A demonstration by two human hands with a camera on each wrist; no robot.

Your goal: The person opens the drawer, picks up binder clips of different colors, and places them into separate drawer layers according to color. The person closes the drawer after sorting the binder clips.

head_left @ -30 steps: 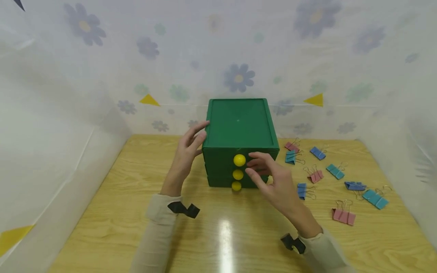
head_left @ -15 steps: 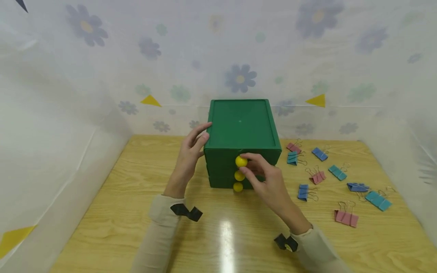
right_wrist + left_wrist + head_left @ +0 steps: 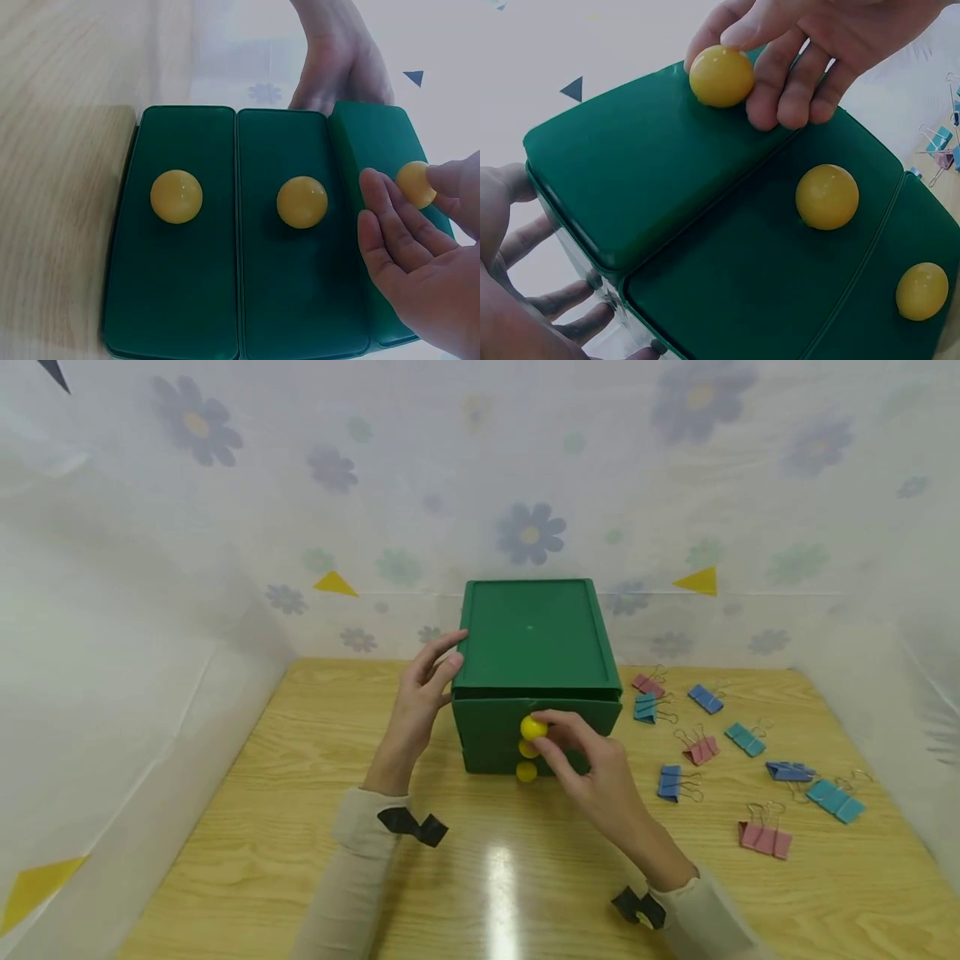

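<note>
A green box of three stacked drawers (image 3: 532, 635) stands on the table, each drawer front bearing a round yellow knob. My right hand (image 3: 600, 768) pinches the top drawer's knob (image 3: 721, 76) between thumb and forefinger. That top drawer (image 3: 630, 165) is pulled out a little, leaving a dark gap under the box's lid. The middle knob (image 3: 302, 202) and bottom knob (image 3: 176, 196) sit on drawers that are closed. Against the box's left side rests my left hand (image 3: 416, 706), its fingers spread and fairly straight in the left wrist view.
Several binder clips in pink, blue and teal lie scattered right of the box, among them a pink clip (image 3: 765, 840) nearest the front and a blue clip (image 3: 670, 783) closest to the right hand. A pale flowered curtain (image 3: 420, 485) hangs behind the wooden table (image 3: 300, 777).
My right hand has moved left onto the top knob, gripped it and drawn the top drawer slightly forward. The left hand has stayed at the box's side.
</note>
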